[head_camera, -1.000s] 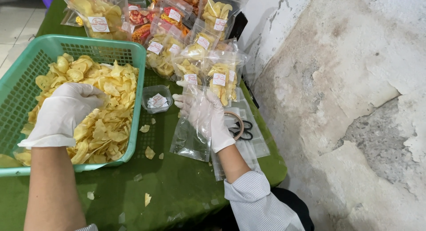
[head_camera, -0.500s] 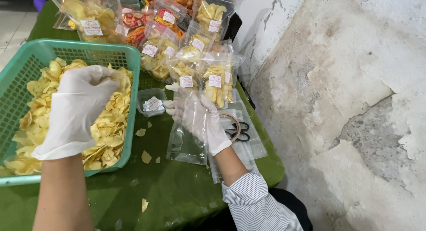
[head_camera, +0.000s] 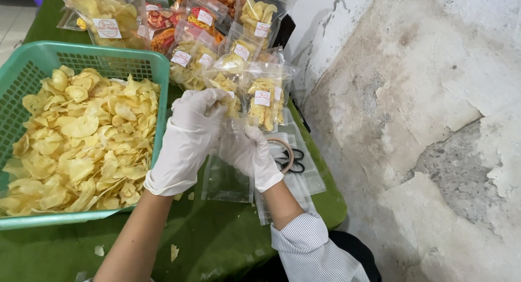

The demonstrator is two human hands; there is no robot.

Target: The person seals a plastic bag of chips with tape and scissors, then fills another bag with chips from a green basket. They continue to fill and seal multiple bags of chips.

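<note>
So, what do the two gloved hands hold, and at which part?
Both hands, left and right, hold one clear plastic bag at its open top edge; the rest hangs down empty over the green table.

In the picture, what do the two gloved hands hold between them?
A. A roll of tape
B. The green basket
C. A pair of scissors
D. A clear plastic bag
D: the left hand and the right hand both grip a clear plastic bag that hangs over the green cloth, while the scissors lie untouched on the table and the green basket of chips stands to the left.
</note>
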